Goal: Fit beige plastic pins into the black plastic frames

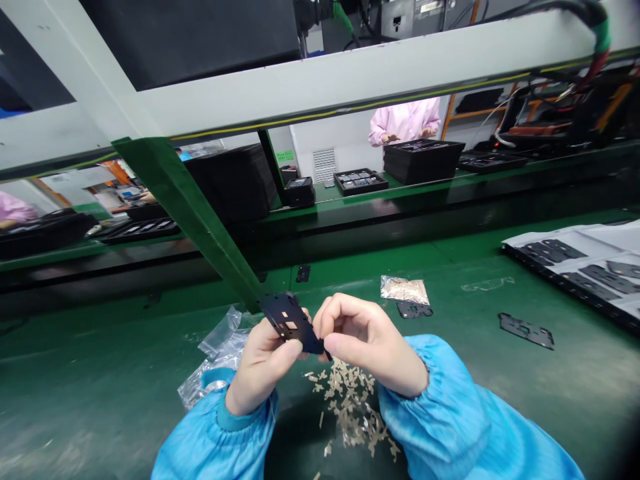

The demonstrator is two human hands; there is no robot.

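A thin black plastic panel (pixel 293 325), with cutouts and small tan patches on its face, is tilted up in front of me. My left hand (pixel 270 353) grips its lower left side, thumb on the face and fingers behind. At the panel's right end, my right hand (pixel 357 337) has thumb and fingers pinched on the edge; any small piece between the fingertips is hidden. Below both hands lies a scattered pile of small tan cut pieces (pixel 350 393), with some clear film among them.
Crumpled clear plastic bags (pixel 220 353) lie left of my hands. Beyond are a bag of tan pieces (pixel 404 290) and loose black panels (pixel 526 330). A tray with panels (pixel 575 280) stands right. A green post (pixel 195 220) rises ahead; a person in pink (pixel 405 120) is opposite.
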